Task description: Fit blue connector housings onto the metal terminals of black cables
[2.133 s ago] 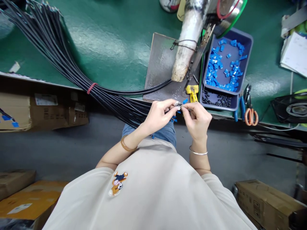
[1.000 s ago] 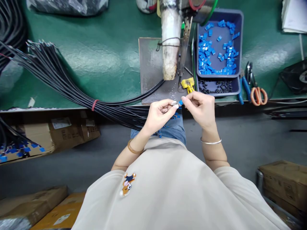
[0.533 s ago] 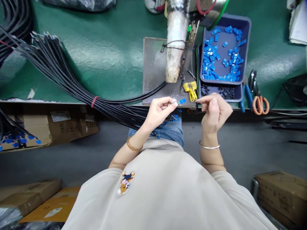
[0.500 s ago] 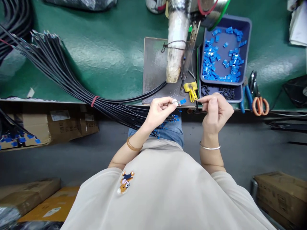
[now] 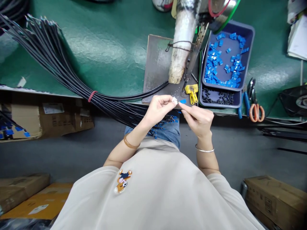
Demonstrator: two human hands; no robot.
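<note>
My left hand pinches the end of a black cable with a small blue connector at its tip, just in front of the bench edge. My right hand sits right beside it, fingers closed and fingertips touching the blue connector. Whether the right hand holds a small part of its own is hidden. A thick bundle of black cables, tied with a red band, fans across the green bench and ends under my left hand.
A dark metal plate lies on the green bench with a wrapped white post and a yellow clip. A blue tray holds several blue connectors, with black parts below. Pliers and orange scissors lie right. Cardboard boxes sit on the floor.
My right hand had pulled away to the right half a second ago and has come back to the connector in my left hand. The view shifted slightly.
</note>
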